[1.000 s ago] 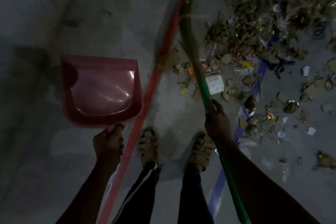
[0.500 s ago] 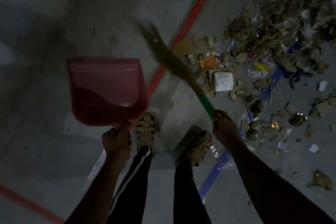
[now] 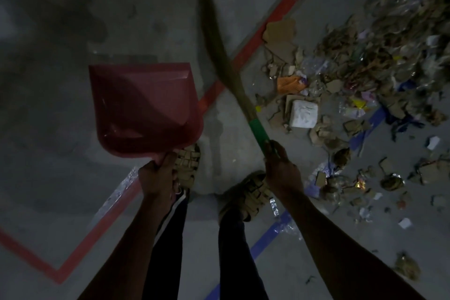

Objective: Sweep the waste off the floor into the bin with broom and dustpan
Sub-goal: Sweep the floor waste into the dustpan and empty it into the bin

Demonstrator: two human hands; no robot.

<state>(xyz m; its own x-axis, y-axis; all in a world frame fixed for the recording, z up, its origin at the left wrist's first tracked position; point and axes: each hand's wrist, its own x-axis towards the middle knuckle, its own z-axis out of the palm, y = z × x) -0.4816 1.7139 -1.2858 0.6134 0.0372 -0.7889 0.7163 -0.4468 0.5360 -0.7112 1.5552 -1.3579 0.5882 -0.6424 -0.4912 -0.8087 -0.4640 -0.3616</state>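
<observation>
A: Where the waste [image 3: 360, 75] lies, is it one heap or scattered?

B: Both. The thick of it, torn cardboard, clear plastic and paper scraps, sits on the grey floor [image 3: 60, 129] toward the upper right, and looser bits trail down the right side. A white block [image 3: 304, 114] and an orange wrapper [image 3: 291, 84] lie at the near edge of the heap.

A: And the broom?

B: The broom [image 3: 219, 48] slants from the right hand up and to the left, its straw end blurred, passing over the red floor line [image 3: 287, 7]. A green band wraps the shaft just above the grip. Whether the straw touches the floor, I cannot tell.

A: How is it held?

B: The right hand [image 3: 282, 170] has its fingers curled round the shaft, a firm grip. The left hand [image 3: 155, 178] grips the handle of the red dustpan [image 3: 143, 109], which is held in front of the person with its open mouth pointing away, left of the broom and well apart from the heap. Nothing shows inside it.

A: What else is near?

B: Two sandalled feet [image 3: 187, 165] stand between the hands, the dustpan's back edge overlapping the left one. A blue floor line [image 3: 267, 238] runs under the right arm toward the heap. The light is dim, and no bin is in view.
</observation>
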